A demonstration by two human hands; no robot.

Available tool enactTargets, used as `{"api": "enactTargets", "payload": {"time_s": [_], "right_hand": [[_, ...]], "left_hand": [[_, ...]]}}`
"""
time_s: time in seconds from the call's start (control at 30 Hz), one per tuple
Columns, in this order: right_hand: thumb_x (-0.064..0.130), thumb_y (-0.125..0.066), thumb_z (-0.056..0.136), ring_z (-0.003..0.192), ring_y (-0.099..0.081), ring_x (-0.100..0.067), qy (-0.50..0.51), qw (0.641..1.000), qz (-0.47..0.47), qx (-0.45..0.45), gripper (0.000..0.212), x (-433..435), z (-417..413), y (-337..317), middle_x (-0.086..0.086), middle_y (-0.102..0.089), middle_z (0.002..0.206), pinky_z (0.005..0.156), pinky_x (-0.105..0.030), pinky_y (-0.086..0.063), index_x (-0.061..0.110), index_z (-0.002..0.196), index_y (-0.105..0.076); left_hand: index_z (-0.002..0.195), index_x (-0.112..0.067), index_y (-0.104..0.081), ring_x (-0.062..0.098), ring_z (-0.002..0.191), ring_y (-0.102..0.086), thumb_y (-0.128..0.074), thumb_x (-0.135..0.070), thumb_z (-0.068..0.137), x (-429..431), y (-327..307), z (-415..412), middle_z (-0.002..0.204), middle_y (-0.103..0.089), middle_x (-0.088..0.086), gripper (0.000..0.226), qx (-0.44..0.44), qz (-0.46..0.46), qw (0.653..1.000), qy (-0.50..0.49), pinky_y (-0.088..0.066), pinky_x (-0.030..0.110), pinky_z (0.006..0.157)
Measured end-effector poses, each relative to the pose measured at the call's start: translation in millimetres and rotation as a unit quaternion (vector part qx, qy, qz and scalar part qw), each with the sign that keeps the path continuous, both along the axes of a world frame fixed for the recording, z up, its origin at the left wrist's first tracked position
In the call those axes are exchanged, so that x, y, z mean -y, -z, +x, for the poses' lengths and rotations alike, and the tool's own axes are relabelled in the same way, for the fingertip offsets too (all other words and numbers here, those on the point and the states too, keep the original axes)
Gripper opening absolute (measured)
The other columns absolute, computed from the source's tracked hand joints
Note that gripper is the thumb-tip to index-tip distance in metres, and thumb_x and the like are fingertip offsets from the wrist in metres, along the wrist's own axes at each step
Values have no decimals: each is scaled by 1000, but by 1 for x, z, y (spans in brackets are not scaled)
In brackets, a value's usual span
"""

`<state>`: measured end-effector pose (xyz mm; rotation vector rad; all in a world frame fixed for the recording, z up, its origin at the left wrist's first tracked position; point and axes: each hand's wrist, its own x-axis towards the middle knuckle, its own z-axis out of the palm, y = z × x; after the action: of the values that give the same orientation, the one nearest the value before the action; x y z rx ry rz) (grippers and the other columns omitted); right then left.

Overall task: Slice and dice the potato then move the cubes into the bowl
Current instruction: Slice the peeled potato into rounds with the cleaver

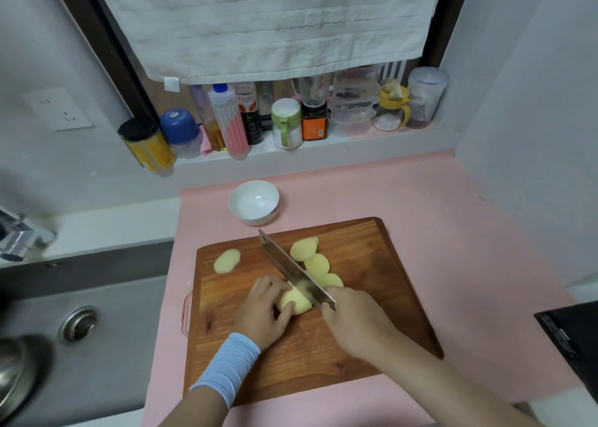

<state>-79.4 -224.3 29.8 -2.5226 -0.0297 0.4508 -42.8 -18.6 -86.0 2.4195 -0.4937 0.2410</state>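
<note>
Slicing on a wooden cutting board [372,281], we clamp the uncut end of the potato [297,302] under our left hand [263,311], fingers curled over its top and left side, while our right hand [354,321] wraps tightly round the handle of the knife [288,264]. What the next stroke turns on is the blade's place: it meets the potato at its right side, just right of our left fingertips, its long axis running aslant from the near right, at the handle, to the far left, at the tip. The remaining potato lies left of the blade, about midway across the board and on its near half; three cut slices [317,264] lie overlapping in a row on the blade's right, trailing toward the far side. A single slice [227,260] lies apart at the far left of the board. No cubes are to be seen, so we judge the dicing not yet begun. The white bowl [252,200] stands on the pink mat [453,232] just beyond the board's far edge, a little to the left, and holds nothing; by our reckoning the left hand is the nearer to it. A steel sink [113,329] lies to the left, and jars [286,124] line the far sill.
</note>
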Motion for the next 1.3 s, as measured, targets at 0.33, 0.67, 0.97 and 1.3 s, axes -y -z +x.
{"api": "enactTargets", "payload": {"time_s": [0.33,0.67,0.97,1.3], "right_hand": [[23,-41,103,96,-64,-25,-6,996,-79,39,30,-21,-27,0,0,-69,100,71,-33,-39,30,126,-58],[17,-42,102,98,-65,-25,16,997,-78,23,33,-21,-34,3,0,-69,102,72,-32,-39,29,130,-56],[15,-43,102,99,-64,-24,17,997,-78,1,33,-23,-28,2,-1,-68,104,72,-31,-38,28,130,-55],[17,-44,101,94,-64,-26,1,996,-76,-47,19,-22,-13,-4,-3,-67,102,71,-32,-43,23,111,-59]], "left_hand": [[100,-12,-56,12,98,-44,-55,-27,88,9,14,-9,105,-51,-2,19,34,-16,999,-23,-34,18,93],[102,-9,-56,20,99,-45,-50,-27,91,11,24,-8,107,-51,3,22,42,7,999,-15,-36,24,93],[109,-14,-48,19,105,-43,-48,-26,92,14,25,-7,115,-45,0,21,52,0,999,-10,-29,20,98],[109,-12,-47,24,108,-45,-43,-24,93,18,34,-5,117,-48,7,20,30,-9,999,-33,-36,31,98]]}}
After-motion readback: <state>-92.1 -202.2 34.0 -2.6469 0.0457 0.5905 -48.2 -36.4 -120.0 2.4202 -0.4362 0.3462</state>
